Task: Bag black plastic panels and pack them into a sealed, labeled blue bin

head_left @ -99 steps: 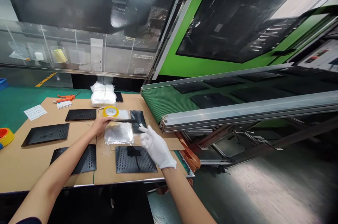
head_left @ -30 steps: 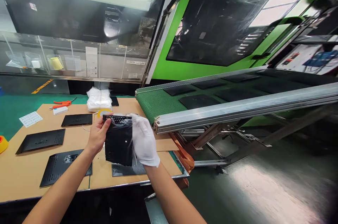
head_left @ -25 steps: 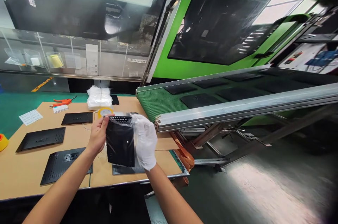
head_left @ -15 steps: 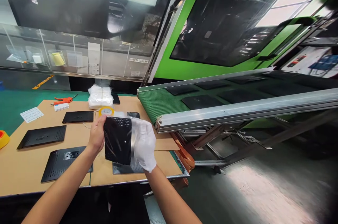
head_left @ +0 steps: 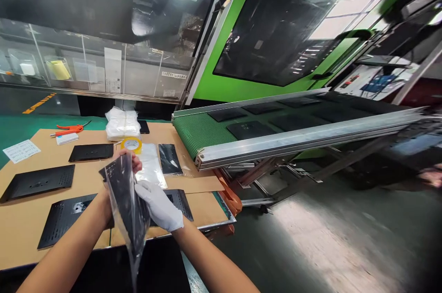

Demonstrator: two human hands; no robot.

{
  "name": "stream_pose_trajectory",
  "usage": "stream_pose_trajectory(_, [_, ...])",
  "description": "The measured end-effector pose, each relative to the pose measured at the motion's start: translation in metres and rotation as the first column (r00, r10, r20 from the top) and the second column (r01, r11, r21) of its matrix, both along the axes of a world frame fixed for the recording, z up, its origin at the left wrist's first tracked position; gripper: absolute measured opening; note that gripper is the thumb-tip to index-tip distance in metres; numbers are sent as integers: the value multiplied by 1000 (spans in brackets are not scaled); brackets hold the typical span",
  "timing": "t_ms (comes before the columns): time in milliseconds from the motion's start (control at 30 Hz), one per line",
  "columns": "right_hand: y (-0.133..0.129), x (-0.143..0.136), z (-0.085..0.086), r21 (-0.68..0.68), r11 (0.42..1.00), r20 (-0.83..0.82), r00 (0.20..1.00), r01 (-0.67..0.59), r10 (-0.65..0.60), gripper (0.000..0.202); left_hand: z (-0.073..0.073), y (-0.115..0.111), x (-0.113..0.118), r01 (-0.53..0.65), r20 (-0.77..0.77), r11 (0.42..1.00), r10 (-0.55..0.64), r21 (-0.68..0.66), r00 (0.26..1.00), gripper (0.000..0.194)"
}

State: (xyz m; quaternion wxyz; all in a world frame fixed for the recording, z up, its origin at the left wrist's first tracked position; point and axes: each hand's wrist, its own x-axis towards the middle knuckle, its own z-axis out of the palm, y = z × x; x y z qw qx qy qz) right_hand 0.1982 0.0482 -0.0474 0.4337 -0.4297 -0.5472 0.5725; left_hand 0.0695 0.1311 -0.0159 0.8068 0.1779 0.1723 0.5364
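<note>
A black plastic panel (head_left: 119,182) in a clear plastic bag (head_left: 133,254) is held tilted above the table's front edge, the bag's loose end hanging down. My bare left hand (head_left: 136,162) grips its upper part, fingers curled over the far side, the palm partly hidden by the panel. At the right side of the bag, my white-gloved right hand (head_left: 159,205) is closed on the plastic, its fingertips partly hidden. Just beyond the hands lie a stack of clear bags (head_left: 152,166) and a bagged black panel (head_left: 170,159). Another slotted black panel (head_left: 182,203) lies partly behind my right hand.
Several black panels, such as one at the left (head_left: 37,182), lie on the cardboard-covered table (head_left: 24,237). Yellow tape (head_left: 131,144), an orange air gun (head_left: 71,128) and a wrapped white bundle (head_left: 122,122) sit farther back. A green conveyor (head_left: 193,131) carrying black panels stands right.
The bagged panel has turned from facing me to a steep tilt and moved lower left. Both hands moved left with it. The view has shifted right, uncovering the bags and bagged panel behind.
</note>
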Motion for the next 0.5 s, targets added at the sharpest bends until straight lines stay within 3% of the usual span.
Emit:
stream_pose_trajectory(133, [39, 31, 2, 58, 965, 38, 965, 257, -259, 49, -5, 11, -14, -161, -86, 964, 146, -212, 986, 31])
stream_pose_trajectory(200, [70, 57, 2, 134, 898, 250, 862, 419, -440, 48, -9, 12, -24, -250, -124, 930, 224, -268, 967, 35])
stream_pose_trajectory(233, [86, 72, 1, 174, 865, 411, 763, 472, -499, 48, -11, 10, -29, -275, -137, 920, 245, -281, 960, 35])
stream_pose_trajectory(267, [102, 86, -1, 192, 836, 557, 644, 514, -524, 47, -12, 8, -33, -286, -145, 915, 253, -286, 956, 34])
stream_pose_trajectory(333, [129, 110, -8, 179, 802, 689, 510, 570, -516, 44, -14, 1, -41, -284, -149, 913, 249, -292, 957, 30])
stream_pose_trajectory(500, [162, 146, -29, 118, 753, 842, 336, 647, -421, 56, -14, -19, -57, -280, -156, 912, 243, -300, 958, 29])
